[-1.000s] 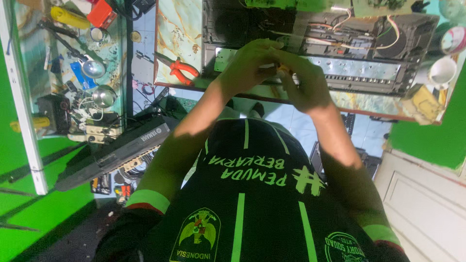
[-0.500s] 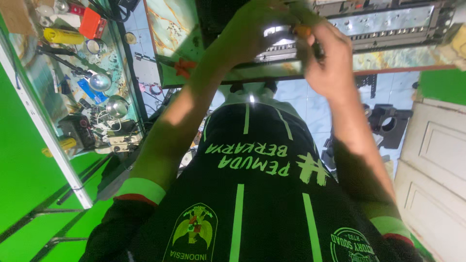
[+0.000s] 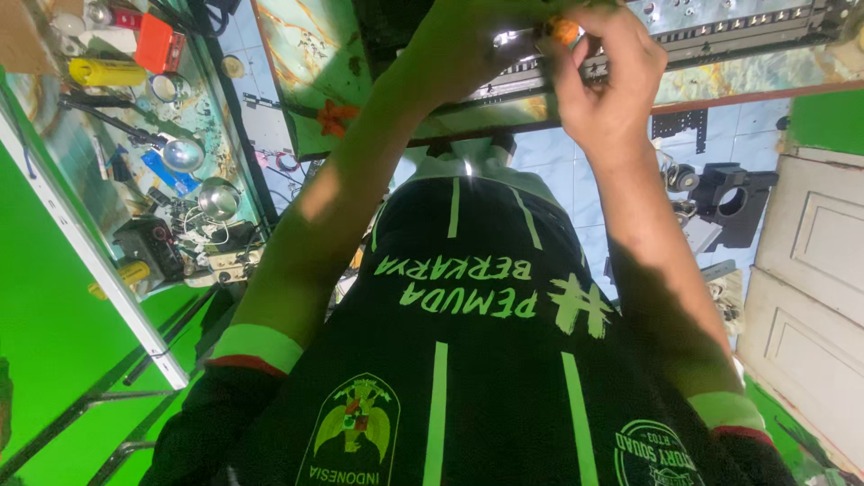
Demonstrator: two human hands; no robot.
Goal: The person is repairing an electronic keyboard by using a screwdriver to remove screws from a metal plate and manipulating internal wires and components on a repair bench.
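Both my arms reach toward the top of the view, over an opened metal electronics chassis (image 3: 720, 27) on a marble-patterned table (image 3: 306, 72). My right hand (image 3: 603, 85) pinches a small orange-handled tool (image 3: 565, 30) at the chassis's front edge. My left hand (image 3: 459, 45) rests against the chassis just left of it, next to a bright glint of light. Its fingers are cut off by the frame's top edge, so its grip is hidden. My black shirt with green stripes fills the lower half of the view.
Orange-handled pliers (image 3: 340, 117) lie on the table's left part. A glass-topped shelf (image 3: 135, 135) at the left holds a yellow can, an orange box, metal cups and wires. A black bracket (image 3: 733, 202) sits on the tiled floor by a white door (image 3: 810, 297).
The view has tipped down and closer. My hands and the chassis have slid up to the frame's top edge, and my hands stay together at the chassis's front.
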